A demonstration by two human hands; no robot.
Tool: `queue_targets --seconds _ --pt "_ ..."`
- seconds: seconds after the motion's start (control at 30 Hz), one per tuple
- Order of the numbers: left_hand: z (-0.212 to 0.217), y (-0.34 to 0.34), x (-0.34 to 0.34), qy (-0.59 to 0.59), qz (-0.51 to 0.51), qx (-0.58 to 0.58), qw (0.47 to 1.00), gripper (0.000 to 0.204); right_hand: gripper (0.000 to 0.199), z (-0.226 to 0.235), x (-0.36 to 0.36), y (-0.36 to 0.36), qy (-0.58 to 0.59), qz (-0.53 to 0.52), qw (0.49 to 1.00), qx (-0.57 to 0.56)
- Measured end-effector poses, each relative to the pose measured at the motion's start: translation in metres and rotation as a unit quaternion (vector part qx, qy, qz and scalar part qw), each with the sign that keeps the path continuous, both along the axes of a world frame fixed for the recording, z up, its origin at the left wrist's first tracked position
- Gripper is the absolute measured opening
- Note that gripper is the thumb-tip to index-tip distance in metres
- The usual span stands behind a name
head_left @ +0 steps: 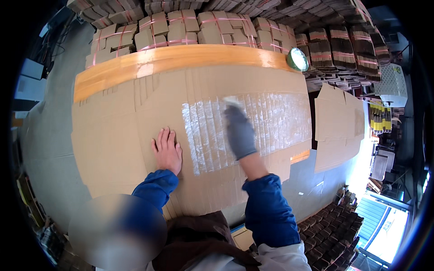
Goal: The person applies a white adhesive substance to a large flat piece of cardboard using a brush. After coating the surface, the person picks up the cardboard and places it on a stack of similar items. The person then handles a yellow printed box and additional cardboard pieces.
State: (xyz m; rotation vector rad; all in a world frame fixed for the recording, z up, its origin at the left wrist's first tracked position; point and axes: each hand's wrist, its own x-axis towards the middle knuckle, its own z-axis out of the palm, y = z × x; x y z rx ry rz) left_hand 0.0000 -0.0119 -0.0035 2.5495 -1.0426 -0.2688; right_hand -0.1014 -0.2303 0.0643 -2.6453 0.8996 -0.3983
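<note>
Filling the middle of the frame, a wide spread of flat cardboard sheets (113,135) lies overlapped on a wooden table (135,65), whose glossy orange edge shows as a curved band along the upper side. Across the centre and right of the cardboard runs a shiny wet patch (271,119), streaked in narrow vertical bands where the sheet edges step over one another. Behind the table, along the top of the frame, stand bundles of folded cardboard (181,27) tied with pink strapping, and darker stacks fill the upper right. More loose cardboard pieces (339,131) lie at the right, just beyond the table's end.

Both forearms in blue sleeves come up from the lower edge. The right hand (239,133), wearing a grey glove, is over the wet patch near the centre; it is blurred, and something pale shows at its fingertips (233,106), but I cannot tell what it is or how tightly the hand is closed on it. The left hand (167,151) is bare, lying flat and open with fingers together, palm pressed on dry cardboard just left of the wet patch, holding nothing.

A small round green container (297,58) sits at the table's far right corner.
</note>
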Motion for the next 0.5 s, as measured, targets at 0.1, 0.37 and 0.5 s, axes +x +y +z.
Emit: queue_targets --seconds 0.1,0.37,0.5 --pt "-0.001 0.000 0.003 -0.013 0.000 -0.002 1.000 0.044 0.022 -0.007 -0.001 -0.011 0.025 0.001 0.999 0.027" --pt "0.002 0.003 0.002 -0.012 0.004 0.002 1.000 0.043 0.025 -0.001 -0.008 -0.033 0.099 -0.053 0.994 0.009" --pt "0.001 0.003 0.003 -0.008 0.002 0.006 1.000 0.044 0.022 0.001 -0.014 -0.041 0.094 -0.075 0.993 -0.008"
